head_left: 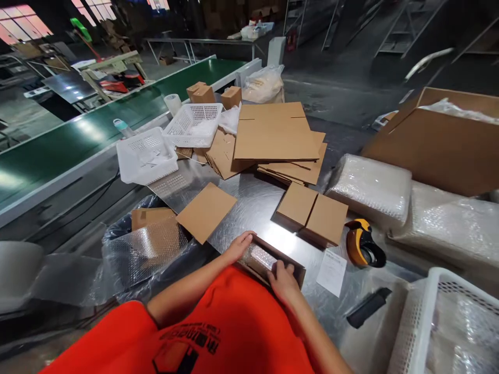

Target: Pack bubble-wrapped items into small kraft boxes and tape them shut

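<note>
An open cardboard box (297, 266) lies at the near edge of the metal table, close to my body. Inside it is a bubble-wrapped item (263, 257). My left hand (238, 247) grips the box's left end, thumb along the rim. The fingers of my right hand (283, 279) are bent over the right part of the wrapped item, inside the box; their tips are partly hidden. Just beyond stand two closed brown boxes (326, 215), side by side. A white printed sheet (331, 272) lies to the right of the open box.
Flat cardboard (273, 132) is stacked at the back, beside white baskets (148, 156). A tape dispenser (364, 244), a black object (368, 307) and wrapped packs (372, 184) are on the right. A green conveyor (156, 98) runs behind; a bubble-wrap roll (19, 272) is at left.
</note>
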